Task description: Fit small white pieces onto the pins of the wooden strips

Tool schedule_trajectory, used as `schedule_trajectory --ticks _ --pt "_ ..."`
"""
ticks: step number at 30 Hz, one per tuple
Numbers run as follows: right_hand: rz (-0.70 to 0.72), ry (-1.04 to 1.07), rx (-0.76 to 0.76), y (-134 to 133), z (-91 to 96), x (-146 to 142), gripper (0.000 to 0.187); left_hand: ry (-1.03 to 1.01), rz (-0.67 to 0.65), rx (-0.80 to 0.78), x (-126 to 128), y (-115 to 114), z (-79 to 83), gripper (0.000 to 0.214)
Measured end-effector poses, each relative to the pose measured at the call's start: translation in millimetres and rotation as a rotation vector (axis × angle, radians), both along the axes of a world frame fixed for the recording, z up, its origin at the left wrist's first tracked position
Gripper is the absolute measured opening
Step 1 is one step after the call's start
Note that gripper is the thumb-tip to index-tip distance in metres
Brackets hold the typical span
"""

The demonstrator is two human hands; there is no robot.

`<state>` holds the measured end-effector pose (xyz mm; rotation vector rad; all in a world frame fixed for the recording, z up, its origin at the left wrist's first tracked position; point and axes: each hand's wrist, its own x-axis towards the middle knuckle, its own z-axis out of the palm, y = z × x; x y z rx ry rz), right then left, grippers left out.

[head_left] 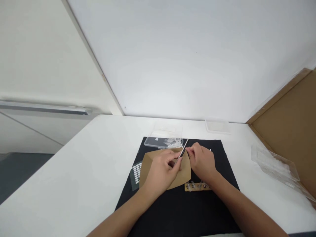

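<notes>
My left hand rests over a brown paper sheet on a black mat, its fingers pinched together on something small I cannot make out. Just to its right, my right hand grips a thin nail file that slants up and away, its lower end meeting the left fingertips. A small wooden holder with several clear nail tips lies by my right wrist.
A clear plastic box of nail tips sits at the mat's far edge, a sheet of white stickers at its left. A clear lid lies by the wall. Plastic packaging and a cardboard board lie at right.
</notes>
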<state>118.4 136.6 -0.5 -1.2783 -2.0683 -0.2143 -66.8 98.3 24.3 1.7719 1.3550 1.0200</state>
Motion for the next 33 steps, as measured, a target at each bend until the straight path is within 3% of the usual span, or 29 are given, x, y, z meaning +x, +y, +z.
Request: schedule_trajectory --ticks 7,12,16,20,24,29,33 --pt "0.137 -0.081 -0.094 -4.6 0.2 -0.9 0.038 -0.013 0.02 0.039 -1.2 -0.5 -0.9 0.031" --pt "0.076 -0.003 -0.122 -2.0 5.3 1.3 0.033 0.032 0.036 0.103 -1.8 -2.3 3.9 0.03" --pt "0.168 -0.087 -0.147 -2.2 8.6 1.8 0.034 0.04 0.042 0.137 -1.6 -3.1 5.3 0.028" --pt "0.111 -0.021 -0.143 -2.3 10.5 1.9 0.033 0.017 0.055 0.175 -1.7 -3.1 4.6 0.028" --pt "0.2 -0.084 -0.138 -1.8 12.0 2.2 0.033 0.021 0.05 0.163 -2.5 -3.3 6.1 0.028" --pt "0.118 -0.018 -0.128 -1.5 13.2 2.5 0.033 -0.017 0.03 0.121 -2.9 -3.7 7.6 0.027" --pt "0.17 -0.076 -0.108 -2.2 14.7 3.1 0.036 -0.032 -0.001 0.091 -2.8 -3.2 7.1 0.027"
